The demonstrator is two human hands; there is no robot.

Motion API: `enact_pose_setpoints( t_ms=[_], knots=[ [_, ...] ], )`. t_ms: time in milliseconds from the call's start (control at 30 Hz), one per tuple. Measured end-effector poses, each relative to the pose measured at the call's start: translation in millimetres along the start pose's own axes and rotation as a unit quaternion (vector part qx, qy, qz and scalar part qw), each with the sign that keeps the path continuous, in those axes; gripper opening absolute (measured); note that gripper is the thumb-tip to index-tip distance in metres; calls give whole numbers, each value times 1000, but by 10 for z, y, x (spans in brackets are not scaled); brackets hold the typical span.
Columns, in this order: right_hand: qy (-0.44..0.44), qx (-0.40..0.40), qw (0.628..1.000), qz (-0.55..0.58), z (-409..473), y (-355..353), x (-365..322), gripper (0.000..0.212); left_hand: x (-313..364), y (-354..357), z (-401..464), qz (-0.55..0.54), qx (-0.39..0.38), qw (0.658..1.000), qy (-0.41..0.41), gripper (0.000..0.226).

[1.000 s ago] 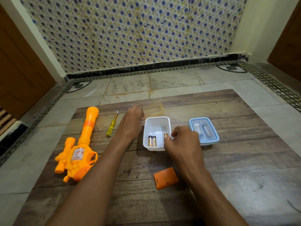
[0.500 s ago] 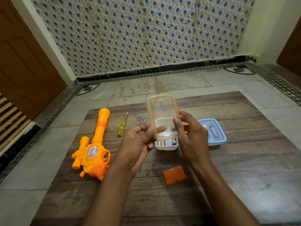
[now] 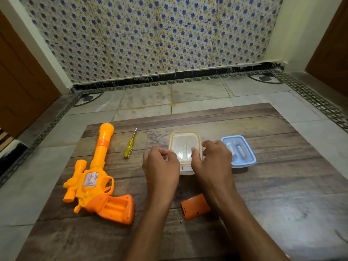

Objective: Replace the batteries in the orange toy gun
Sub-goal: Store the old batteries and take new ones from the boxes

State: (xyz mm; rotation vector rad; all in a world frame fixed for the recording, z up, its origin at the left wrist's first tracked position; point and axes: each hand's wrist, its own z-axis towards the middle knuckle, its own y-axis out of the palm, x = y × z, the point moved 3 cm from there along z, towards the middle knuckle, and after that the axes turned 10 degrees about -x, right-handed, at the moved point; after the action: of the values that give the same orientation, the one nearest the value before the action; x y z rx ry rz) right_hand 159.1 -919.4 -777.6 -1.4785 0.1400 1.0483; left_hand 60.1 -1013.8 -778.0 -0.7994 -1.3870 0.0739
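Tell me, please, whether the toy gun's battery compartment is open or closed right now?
Open: the orange toy gun shows bare battery slots in its grip, and its cover lies apart on the table.
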Motion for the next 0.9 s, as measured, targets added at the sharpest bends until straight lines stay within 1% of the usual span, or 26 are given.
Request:
enact_pose_setpoints(
  t_ms=[100, 267, 400, 433, 533, 700, 800, 867, 900],
  knots=[
    [10, -38, 999, -6, -17, 17, 36, 37, -16, 16, -8, 0, -4, 1000, -11, 4],
    [9, -62, 998, 7, 3, 20, 60, 34, -79, 14, 13, -12, -55, 998, -39, 4],
    [-4, -69, 997, 28, 3, -7, 10, 30, -96, 38, 67, 27, -95, 995, -15, 23],
    [-3, -71, 997, 37, 5, -11, 6, 30, -99, 37, 83, 28, -101, 994, -19, 23],
    [-6, -72, 996, 56, 0, -26, -7, 26, -92, 22, 138, 5, -108, 993, -39, 21],
    [-59, -63, 991, 102, -45, -53, -95, 26, -98, -25, 205, -47, -99, 992, -59, 31],
    [-67, -68, 988, 122, -31, -12, -93, 25, -52, -55, 190, -50, -88, 995, -23, 38],
    [-56, -84, 983, 153, -5, 24, -58, 22, -19, -65, 174, -43, -97, 994, 23, 48],
    [-46, -91, 980, 171, 10, 34, -38, 27, -18, -58, 166, -41, -106, 992, 48, 50]
  ],
)
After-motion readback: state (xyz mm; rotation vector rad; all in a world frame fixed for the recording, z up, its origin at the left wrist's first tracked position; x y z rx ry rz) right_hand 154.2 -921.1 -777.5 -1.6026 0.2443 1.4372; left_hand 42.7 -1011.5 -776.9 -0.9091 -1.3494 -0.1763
